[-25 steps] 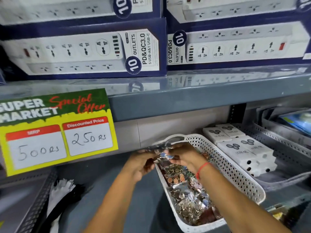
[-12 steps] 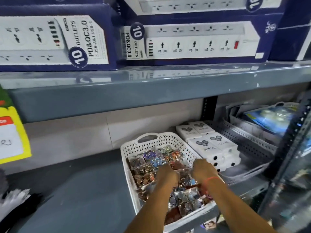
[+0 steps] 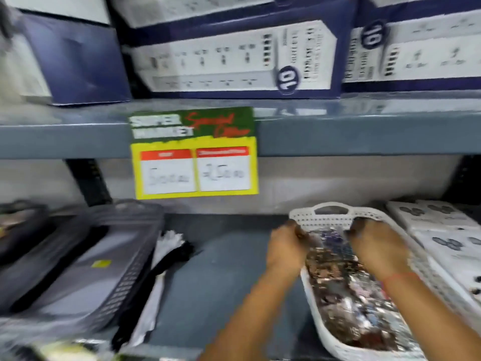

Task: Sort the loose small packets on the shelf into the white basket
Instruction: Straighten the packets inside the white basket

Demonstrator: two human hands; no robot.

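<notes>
Surface: grey-blue painted metal shelf (image 3: 221, 282), with a second grey shelf board above it carrying blue-and-white cardboard boxes of power strips (image 3: 234, 56). A yellow, green and red paper price sign (image 3: 194, 155) hangs from the upper board's front edge. Lower shelf, far left: dark grey perforated plastic tray (image 3: 125, 269); just beside it a bundle of white and black cable ties (image 3: 166, 254).

Right of centre stands the white perforated plastic basket (image 3: 330, 217), handle cut-out at its far end, filled with shiny small packets (image 3: 346, 290) (mixed silver and brown, individual packets not separable). Flat white cardboard boxes (image 3: 447, 241) lie just beside the basket on its right.

Left hand (image 3: 286, 251): at the basket's far left rim, fingers curled down; cannot tell whether they pinch a packet or the rim. Right hand (image 3: 374, 246): over the far end of the basket, fingers bent onto the packets; grip likewise not resolvable. Thin red thread band on the right wrist.

Whole frame motion-blurred; sign text mostly unreadable. Basket's near end cut off by the bottom edge.
</notes>
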